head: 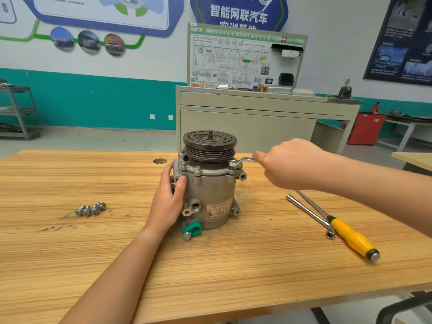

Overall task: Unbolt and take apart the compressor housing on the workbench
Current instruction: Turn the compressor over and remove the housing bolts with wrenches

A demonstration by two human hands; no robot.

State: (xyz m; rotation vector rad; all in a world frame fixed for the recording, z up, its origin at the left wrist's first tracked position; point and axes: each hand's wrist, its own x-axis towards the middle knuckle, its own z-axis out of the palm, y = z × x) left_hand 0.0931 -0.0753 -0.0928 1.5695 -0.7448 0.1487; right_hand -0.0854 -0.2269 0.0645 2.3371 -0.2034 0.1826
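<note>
- The compressor housing point(210, 190) stands upright near the middle of the wooden workbench point(210, 265), with its dark grooved pulley point(209, 146) on top and a threaded shaft end sticking up from the pulley's centre.
- The left hand point(167, 202) grips the left side of the housing. Its thumb is curled across the front of the grey body, just under the upper flange.
- The right hand point(289, 163) is closed round the handle of an offset ring spanner point(244, 160). The spanner's ring end sits on a bolt at the right edge of the flange, just below the pulley.
- Two flange bolts point(197, 169) are in place on the front left of the flange.
- A printed label point(218, 210) faces the camera low on the housing, and a green clip point(192, 228) sits at its base on the near side.
- Four loose bolts point(91, 209) lie in a tight row on the bench, well to the left of the compressor.
- To the right lie an L-shaped socket wrench point(308, 212) and a yellow-handled screwdriver point(350, 236). Their shafts run side by side, and the wrench's bent end lies against the start of the yellow handle.
- Behind the bench stands a beige cabinet carrying a wiring-diagram training board point(243, 61).
</note>
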